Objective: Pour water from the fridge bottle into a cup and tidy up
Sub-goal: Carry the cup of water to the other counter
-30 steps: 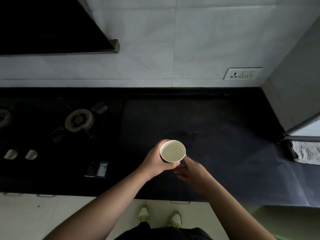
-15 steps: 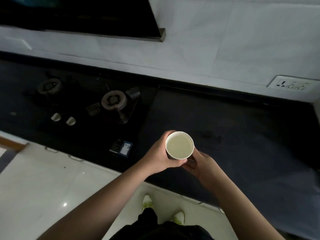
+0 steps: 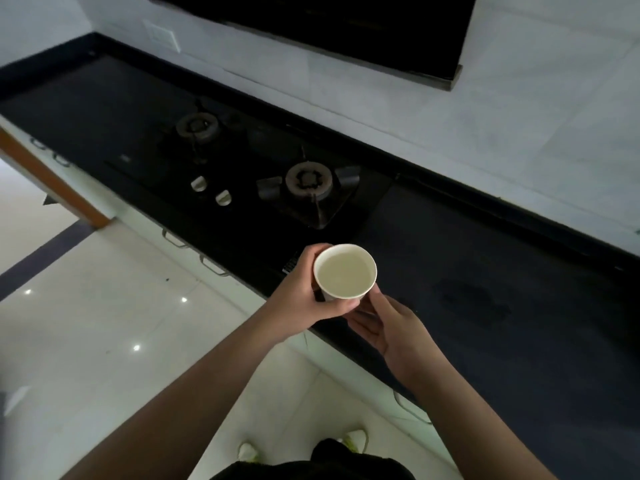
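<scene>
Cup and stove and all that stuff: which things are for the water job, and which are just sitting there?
For the job:
cup, filled, upright
left hand, gripping the cup
right hand, steadying it from below

Just sitting there:
burners
knobs
counter
hood

white paper cup (image 3: 345,273), upright, nearly full of water, over the counter edge.
</scene>
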